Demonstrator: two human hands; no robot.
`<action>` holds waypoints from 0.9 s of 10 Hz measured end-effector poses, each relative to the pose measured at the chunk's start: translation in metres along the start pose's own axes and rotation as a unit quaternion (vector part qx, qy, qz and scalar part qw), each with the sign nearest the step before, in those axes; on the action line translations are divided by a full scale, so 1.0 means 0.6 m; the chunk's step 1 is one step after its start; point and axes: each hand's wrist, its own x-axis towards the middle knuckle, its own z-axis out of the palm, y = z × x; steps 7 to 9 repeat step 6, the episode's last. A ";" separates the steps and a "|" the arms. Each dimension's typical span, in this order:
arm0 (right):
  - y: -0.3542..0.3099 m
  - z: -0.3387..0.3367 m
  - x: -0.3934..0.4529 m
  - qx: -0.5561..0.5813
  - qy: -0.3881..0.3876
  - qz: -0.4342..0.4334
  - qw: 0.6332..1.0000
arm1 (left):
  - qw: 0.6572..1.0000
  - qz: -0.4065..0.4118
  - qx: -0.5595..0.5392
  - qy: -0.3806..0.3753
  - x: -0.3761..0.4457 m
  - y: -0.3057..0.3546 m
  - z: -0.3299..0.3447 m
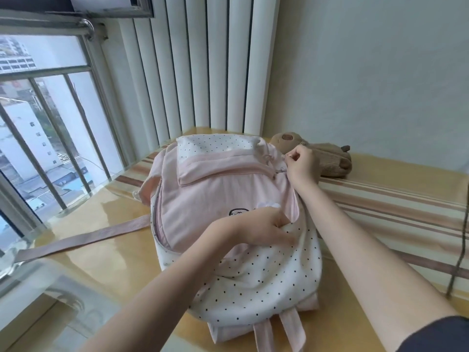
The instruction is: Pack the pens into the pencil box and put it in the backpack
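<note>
A pink and white polka-dot backpack (203, 199) lies flat on a yellow window seat. My left hand (256, 229) grips the dotted fabric at the edge of the main opening, near the middle of the bag. My right hand (302, 163) pinches a small zipper pull at the bag's upper right side. The zipper along the left side stands partly open. A brown plush animal-shaped pouch (332, 158) lies just behind my right hand; I cannot tell whether it is the pencil box. No pens are in view.
A pink shoulder strap (83, 240) trails left across the seat toward the glass edge. A barred window (50, 123) is on the left and white vertical slats (203, 72) are behind. A striped cushion (393, 212) lies at the right, where a dark cord (459, 250) hangs.
</note>
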 end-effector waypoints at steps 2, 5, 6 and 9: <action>0.000 0.022 -0.005 -0.026 0.015 0.047 0.998 | 0.998 0.012 -0.064 -0.016 -0.015 0.016 -0.006; 0.011 -0.020 -0.034 0.074 -0.081 0.002 0.994 | 0.995 0.003 -0.075 0.061 -0.032 -0.007 -0.004; -0.003 -0.066 -0.058 0.136 -0.093 -0.014 0.986 | 0.982 0.067 0.020 0.177 -0.080 0.029 -0.029; -0.003 -0.066 -0.058 0.136 -0.093 -0.014 0.986 | 0.982 0.067 0.020 0.177 -0.080 0.029 -0.029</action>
